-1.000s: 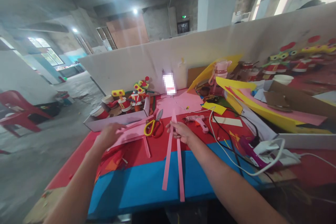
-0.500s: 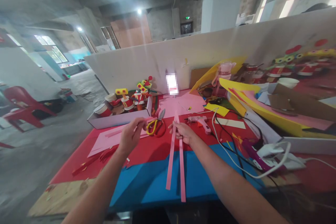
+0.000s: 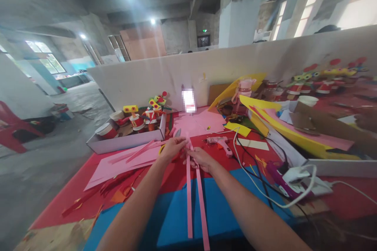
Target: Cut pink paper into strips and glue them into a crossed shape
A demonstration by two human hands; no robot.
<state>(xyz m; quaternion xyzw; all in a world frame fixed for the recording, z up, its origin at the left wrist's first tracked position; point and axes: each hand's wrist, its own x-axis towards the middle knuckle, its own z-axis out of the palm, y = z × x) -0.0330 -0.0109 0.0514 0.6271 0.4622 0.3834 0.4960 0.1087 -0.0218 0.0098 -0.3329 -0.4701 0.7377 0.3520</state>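
Observation:
Two long pink paper strips [image 3: 189,204] hang down toward me over the blue sheet, meeting near their upper ends. My right hand [image 3: 200,159] is closed around them just below where they meet. At their upper part, my left hand [image 3: 174,148] pinches the edge of a strip with thumb and fingertips; the exact contact is small and partly hidden. Behind my left hand lie scissors with yellow handles [image 3: 161,149], mostly covered by it. A pink glue gun [image 3: 221,143] rests on the red sheet to the right of my hands.
Pink paper sheets [image 3: 118,166] lie on the left beside orange scraps [image 3: 119,196]. Behind them, a box [image 3: 126,142] holds cup figures [image 3: 137,121]. White cable [image 3: 266,192] and a purple power strip [image 3: 284,182] lie right, near a box of coloured sheets [image 3: 338,168].
My left hand has moved right from beside the scissors to the upper part of the strips. The right hand keeps its hold. The view has shifted slightly.

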